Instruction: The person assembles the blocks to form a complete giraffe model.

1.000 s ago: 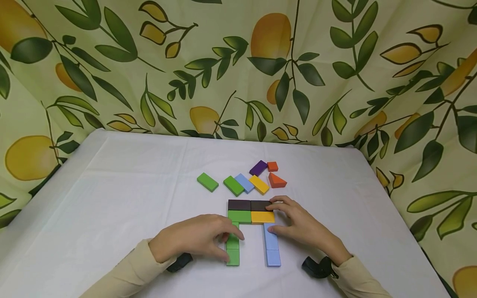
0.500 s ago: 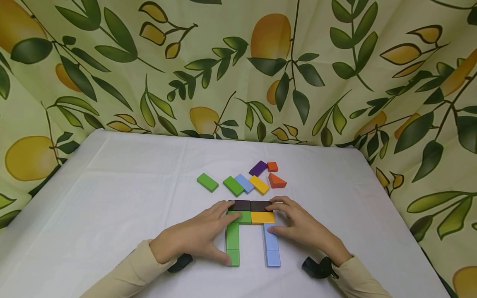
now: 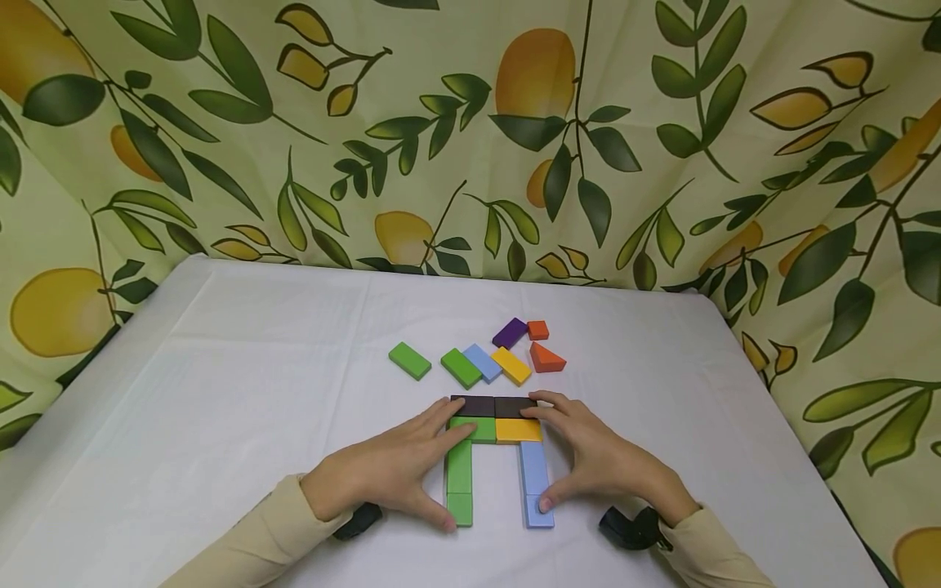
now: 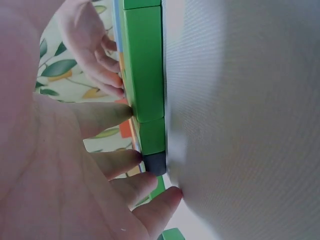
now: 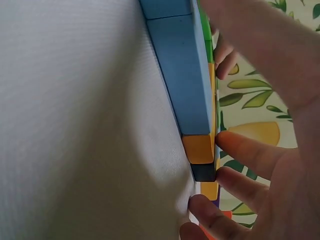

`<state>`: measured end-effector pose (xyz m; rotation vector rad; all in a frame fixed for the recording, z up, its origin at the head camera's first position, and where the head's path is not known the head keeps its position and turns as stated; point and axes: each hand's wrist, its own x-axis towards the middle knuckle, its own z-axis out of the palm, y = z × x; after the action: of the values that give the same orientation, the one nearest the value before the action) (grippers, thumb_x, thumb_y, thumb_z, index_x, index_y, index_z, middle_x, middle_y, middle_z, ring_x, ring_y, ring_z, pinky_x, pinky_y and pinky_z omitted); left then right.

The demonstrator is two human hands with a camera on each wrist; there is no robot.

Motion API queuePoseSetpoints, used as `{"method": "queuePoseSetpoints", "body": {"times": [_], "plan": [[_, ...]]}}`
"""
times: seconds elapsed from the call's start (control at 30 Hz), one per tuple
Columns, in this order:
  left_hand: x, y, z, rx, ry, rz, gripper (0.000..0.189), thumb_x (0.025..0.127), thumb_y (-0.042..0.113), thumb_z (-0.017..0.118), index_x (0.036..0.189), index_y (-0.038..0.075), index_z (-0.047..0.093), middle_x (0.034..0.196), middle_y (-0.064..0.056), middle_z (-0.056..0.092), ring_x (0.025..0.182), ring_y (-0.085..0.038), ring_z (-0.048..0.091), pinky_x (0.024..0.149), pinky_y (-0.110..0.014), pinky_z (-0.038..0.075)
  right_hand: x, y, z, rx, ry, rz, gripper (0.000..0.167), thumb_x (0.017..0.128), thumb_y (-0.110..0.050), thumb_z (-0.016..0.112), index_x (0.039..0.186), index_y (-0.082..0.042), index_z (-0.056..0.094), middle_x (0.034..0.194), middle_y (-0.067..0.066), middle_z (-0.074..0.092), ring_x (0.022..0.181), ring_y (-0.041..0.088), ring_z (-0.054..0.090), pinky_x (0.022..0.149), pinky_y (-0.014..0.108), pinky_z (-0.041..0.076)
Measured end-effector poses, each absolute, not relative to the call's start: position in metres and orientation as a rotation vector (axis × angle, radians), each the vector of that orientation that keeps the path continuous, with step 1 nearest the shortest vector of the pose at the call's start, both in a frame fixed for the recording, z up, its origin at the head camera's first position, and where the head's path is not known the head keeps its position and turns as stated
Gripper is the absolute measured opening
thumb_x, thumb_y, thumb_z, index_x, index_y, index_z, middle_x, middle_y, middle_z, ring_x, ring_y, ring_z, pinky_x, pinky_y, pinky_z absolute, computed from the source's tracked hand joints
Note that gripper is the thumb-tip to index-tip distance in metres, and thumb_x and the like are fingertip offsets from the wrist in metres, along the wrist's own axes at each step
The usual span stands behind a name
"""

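Flat blocks form an arch shape on the table. Two dark blocks (image 3: 478, 406) make the top row, with a green block (image 3: 485, 430) and a yellow block (image 3: 518, 430) below. Green blocks (image 3: 459, 469) form the left leg and light blue blocks (image 3: 533, 467) the right one. My left hand (image 3: 390, 465) is spread along the left side, fingertips on the upper left corner and thumb by the leg's lower end. On the other side my right hand (image 3: 606, 457) touches the upper right corner with its fingers, its thumb on the lower blue block.
Beyond the arch lie loose blocks: two green (image 3: 409, 360), one light blue (image 3: 482, 363), one yellow (image 3: 510, 365), one purple (image 3: 510, 332) and two orange-red (image 3: 547, 357). A white cloth (image 3: 257, 351) covers the table. A patterned curtain (image 3: 441, 122) hangs behind.
My left fingers have moved from over the left green leg up to the arch's upper left corner. My right thumb has slid down from the upper blue block to the lower one.
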<state>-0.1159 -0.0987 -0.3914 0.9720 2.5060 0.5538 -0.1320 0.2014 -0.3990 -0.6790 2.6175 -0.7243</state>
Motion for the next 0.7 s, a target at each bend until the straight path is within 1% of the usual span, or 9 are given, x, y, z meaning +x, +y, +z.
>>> {"method": "queuePoseSetpoints", "body": {"times": [0.17,0.33,0.7], "plan": [[-0.1163,-0.0984,-0.3908,0.971,2.507,0.543,0.109,0.07,0.063,0.08,0.156,0.016,0.032,0.167,-0.01,0.009,0.155,-0.03,0.013,0.12,-0.047,0.031,-0.131,0.2021,-0.3983,-0.697,2.619,-0.704,0.104,0.057,-0.063,0.087,0.145,-0.024,0.048,0.159,0.011,0.03,0.138,0.039,0.035,0.107,0.068,0.037],[-0.116,-0.0975,-0.3899,0.961,2.504,0.533,0.112,0.068,0.063,0.082,0.156,0.016,0.031,0.167,-0.01,0.009,0.155,-0.03,0.013,0.12,-0.047,0.032,-0.1303,0.2021,-0.3978,-0.707,2.622,-0.705,0.102,0.058,-0.064,0.086,0.145,-0.024,0.049,0.158,0.011,0.031,0.138,0.04,0.036,0.107,0.068,0.037],[-0.1155,-0.0966,-0.3897,0.974,2.513,0.515,0.111,0.069,0.063,0.082,0.156,0.015,0.032,0.167,-0.011,0.011,0.154,-0.032,0.014,0.119,-0.048,0.034,-0.1308,0.2018,-0.3983,-0.699,2.632,-0.706,0.101,0.059,-0.062,0.088,0.144,-0.022,0.05,0.158,0.012,0.031,0.138,0.04,0.036,0.107,0.068,0.037]]}}
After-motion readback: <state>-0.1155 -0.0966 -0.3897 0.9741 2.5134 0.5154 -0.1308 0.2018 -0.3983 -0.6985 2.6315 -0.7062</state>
